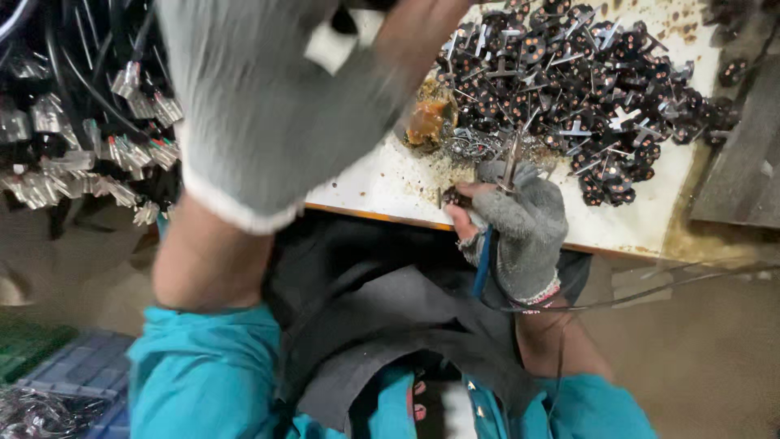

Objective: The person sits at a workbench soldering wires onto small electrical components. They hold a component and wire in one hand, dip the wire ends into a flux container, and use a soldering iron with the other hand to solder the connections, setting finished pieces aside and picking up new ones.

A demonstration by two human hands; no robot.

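My right hand (520,232), in a grey fingerless glove, rests on the near edge of a stained white table (382,183). It is closed around a blue-handled tool (483,264) whose thin metal tip (510,162) points up into a pile of small black parts with metal pins (585,89). One small dark part (453,196) sits at its fingertips. My left hand (268,106), in a grey knit glove, is raised close to the camera and blurred. Its fingers run off the top edge, so what it holds is hidden.
An orange-brown lump (426,122) lies on the table beside the pile. Bundles of black cables with metal connectors (81,154) hang at the left. A blue crate (81,374) stands at the lower left. A dark cloth (382,325) covers my lap, and thin wires (650,293) cross at the right.
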